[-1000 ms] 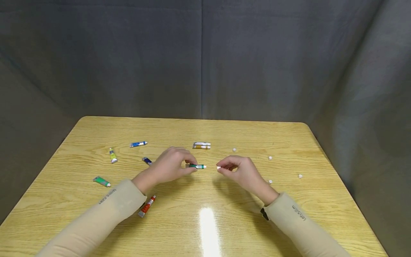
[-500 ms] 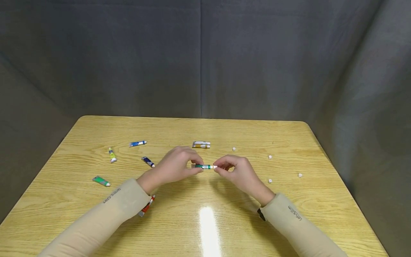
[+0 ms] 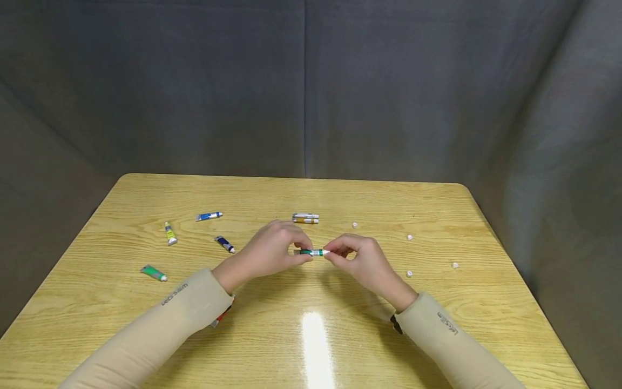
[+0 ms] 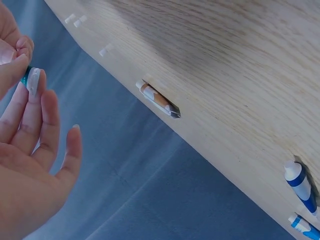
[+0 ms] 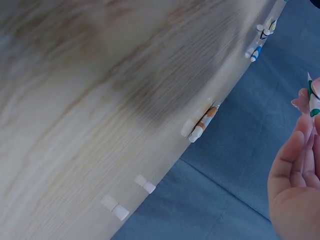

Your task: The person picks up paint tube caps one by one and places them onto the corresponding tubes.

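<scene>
In the head view, my left hand pinches a small dark green and silver paint tube between thumb and fingers. The tube lies level above the table, its neck pointing right. My right hand pinches a white cap against the tube's neck. How far the cap is threaded cannot be seen. Part of the tube shows between the left fingers in the left wrist view. At the right edge of the right wrist view, the same green and white tube meets the right fingertips.
Two capped tubes, one ochre, lie together behind the hands. Loose white caps are scattered to the right. Leftward lie blue, yellow, navy and light green tubes. A red tube is partly under the left sleeve.
The left hand has moved right with the green tube, closing the gap to the cap in the right hand. The cap, earlier apart, now meets the tube's neck. The right hand shifted slightly left.
</scene>
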Action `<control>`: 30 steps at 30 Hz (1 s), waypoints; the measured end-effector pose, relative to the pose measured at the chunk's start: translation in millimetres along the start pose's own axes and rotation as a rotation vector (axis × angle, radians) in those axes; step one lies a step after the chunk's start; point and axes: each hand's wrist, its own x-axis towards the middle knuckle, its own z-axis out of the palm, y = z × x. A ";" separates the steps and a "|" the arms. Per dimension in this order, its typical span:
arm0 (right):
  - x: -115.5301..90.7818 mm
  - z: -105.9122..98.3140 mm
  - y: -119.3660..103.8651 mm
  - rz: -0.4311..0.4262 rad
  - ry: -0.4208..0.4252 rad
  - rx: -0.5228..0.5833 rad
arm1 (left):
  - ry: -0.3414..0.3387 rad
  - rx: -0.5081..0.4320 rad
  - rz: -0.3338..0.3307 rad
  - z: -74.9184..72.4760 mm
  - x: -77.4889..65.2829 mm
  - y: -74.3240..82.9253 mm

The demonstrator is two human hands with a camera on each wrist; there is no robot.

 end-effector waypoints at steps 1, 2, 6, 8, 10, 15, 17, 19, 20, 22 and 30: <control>-0.1 -0.5 0.0 -0.004 -0.001 -0.002 | 0.002 0.002 0.003 0.1 0.2 0.3; -0.2 -1.0 -0.2 -0.007 -0.003 -0.003 | 0.001 0.006 0.003 0.2 0.4 0.5; -0.6 -1.9 0.2 -0.039 -0.003 -0.016 | 0.007 0.014 0.014 -0.4 1.4 2.0; -0.8 -2.0 0.8 -0.072 0.005 -0.025 | 0.007 0.017 0.019 -0.8 1.7 2.8; -1.1 -1.7 1.4 -0.111 0.015 -0.038 | 0.006 0.017 0.023 -0.9 2.1 3.2; -1.7 -0.6 2.0 -0.188 0.042 -0.065 | -0.005 0.007 0.027 -1.3 2.4 3.5; -1.6 0.2 1.7 -0.210 0.050 -0.074 | -0.009 -0.001 0.026 -1.8 2.3 3.1; -1.5 1.2 1.9 -0.231 0.055 -0.087 | -0.016 -0.006 0.025 -2.3 2.1 2.7; -1.5 1.7 2.3 -0.243 0.057 -0.092 | -0.020 -0.007 0.024 -2.8 1.9 2.6; -1.5 2.5 2.9 -0.263 0.057 -0.103 | -0.025 -0.010 0.025 -3.6 1.7 2.5; -1.6 -0.2 4.4 -0.155 0.016 -0.038 | -0.026 0.009 0.047 -6.0 2.2 2.9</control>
